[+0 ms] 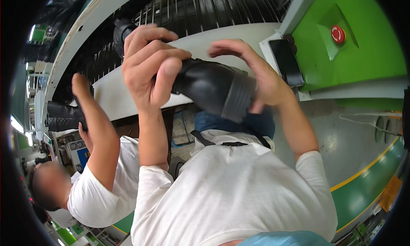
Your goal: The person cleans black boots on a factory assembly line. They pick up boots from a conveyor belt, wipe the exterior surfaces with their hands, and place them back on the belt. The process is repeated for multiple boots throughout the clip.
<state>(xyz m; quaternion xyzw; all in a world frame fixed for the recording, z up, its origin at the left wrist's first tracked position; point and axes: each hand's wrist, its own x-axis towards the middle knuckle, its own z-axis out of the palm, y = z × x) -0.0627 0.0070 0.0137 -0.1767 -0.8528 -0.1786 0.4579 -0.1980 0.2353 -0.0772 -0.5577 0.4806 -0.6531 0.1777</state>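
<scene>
The left hand is closing its grip around the shaft of a black boot, thumb pressing down the near side and fingers wrapping over the top, while the right hand is cupping the ribbed sole end of the same boot, fingers curling over it from above. The boot is being held up in the air, lying roughly level between both hands, above the person's white shirt and in front of the pale curved edge of a conveyor. Behind that edge, dark slats are running across the conveyor. To the right, a black phone-like slab is lying beside a green machine housing bearing a red round button. To the left, a co-worker in a white shirt is reaching an arm up to another black boot on the conveyor.
</scene>
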